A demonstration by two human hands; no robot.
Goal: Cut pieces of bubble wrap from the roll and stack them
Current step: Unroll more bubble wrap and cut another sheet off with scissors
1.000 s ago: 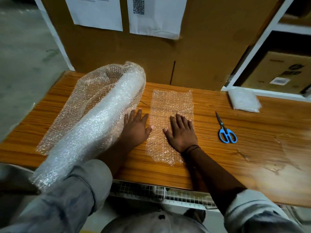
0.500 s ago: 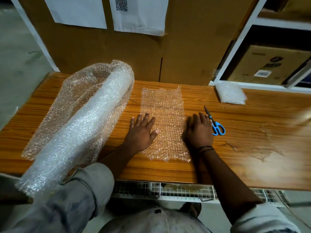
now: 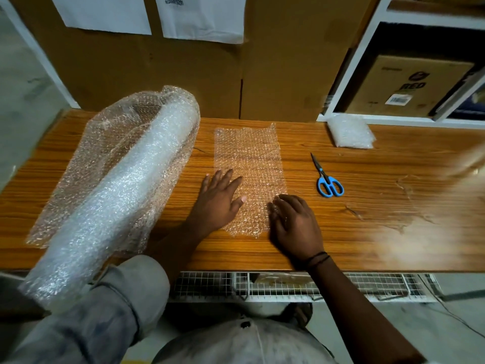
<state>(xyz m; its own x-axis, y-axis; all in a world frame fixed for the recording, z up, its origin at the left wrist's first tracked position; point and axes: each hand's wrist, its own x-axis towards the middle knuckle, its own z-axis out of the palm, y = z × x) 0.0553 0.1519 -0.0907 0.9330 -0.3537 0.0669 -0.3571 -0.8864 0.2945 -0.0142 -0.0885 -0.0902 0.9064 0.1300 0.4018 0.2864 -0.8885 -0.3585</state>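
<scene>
A cut piece of bubble wrap (image 3: 249, 158) lies flat in the middle of the wooden table (image 3: 380, 227). My left hand (image 3: 217, 200) rests flat with spread fingers on the piece's left edge. My right hand (image 3: 296, 227) lies with curled fingers on its near right corner; whether the fingers pinch the wrap is unclear. The big bubble wrap roll (image 3: 115, 190) lies on the left, its near end hanging over the table's front edge, with a loose sheet spread around it. Blue-handled scissors (image 3: 326, 178) lie shut on the table, right of the piece.
A small stack of folded bubble wrap (image 3: 350, 131) sits at the back right by a white shelf frame. Large cardboard boxes (image 3: 183, 74) with white paper labels stand behind the table. A wire rack (image 3: 288, 286) runs under the table's front edge.
My right hand moved from beside the scissors back onto the piece's near right corner. My left hand stayed on the left edge. The camera view shifted slightly.
</scene>
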